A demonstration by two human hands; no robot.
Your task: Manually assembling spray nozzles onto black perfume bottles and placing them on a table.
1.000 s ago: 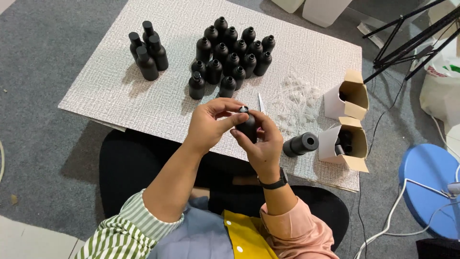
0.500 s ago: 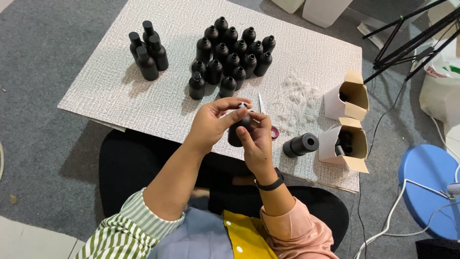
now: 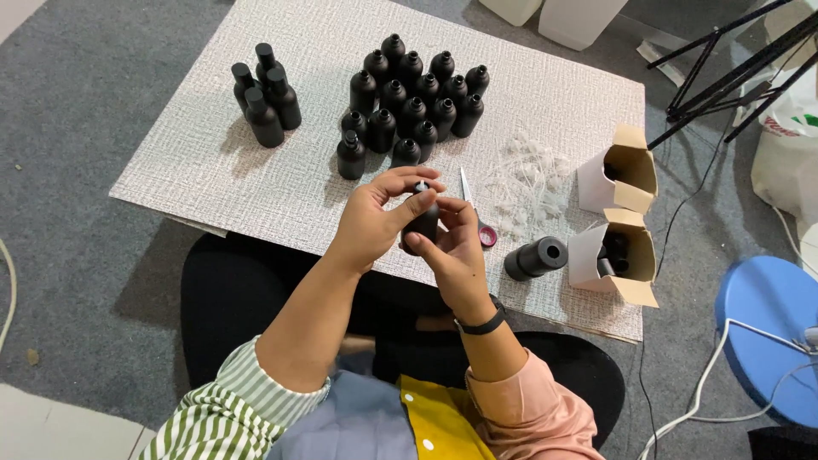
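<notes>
Both hands meet over the near edge of a pale textured board (image 3: 196, 175). My right hand (image 3: 456, 251) wraps the body of a small matte black bottle (image 3: 421, 223) from below. My left hand (image 3: 375, 213) pinches the bottle's top between thumb and fingertips. Just beyond the hands stands a cluster of several identical black bottles (image 3: 413, 106). A smaller group of three capped bottles (image 3: 266, 98) stands at the board's far left.
A black tube-shaped piece (image 3: 535, 257) lies on its side right of the hands. Red-handled scissors (image 3: 477, 217) lie behind my right hand, by a pile of clear plastic bits (image 3: 528, 175). Two open cardboard boxes (image 3: 622, 213) sit at the right; a blue stool (image 3: 767, 336) and tripod legs (image 3: 724, 72) beyond.
The bottle has been turned more upright in my hands, and my left fingers have shifted onto its top. The rest is unmoved.
</notes>
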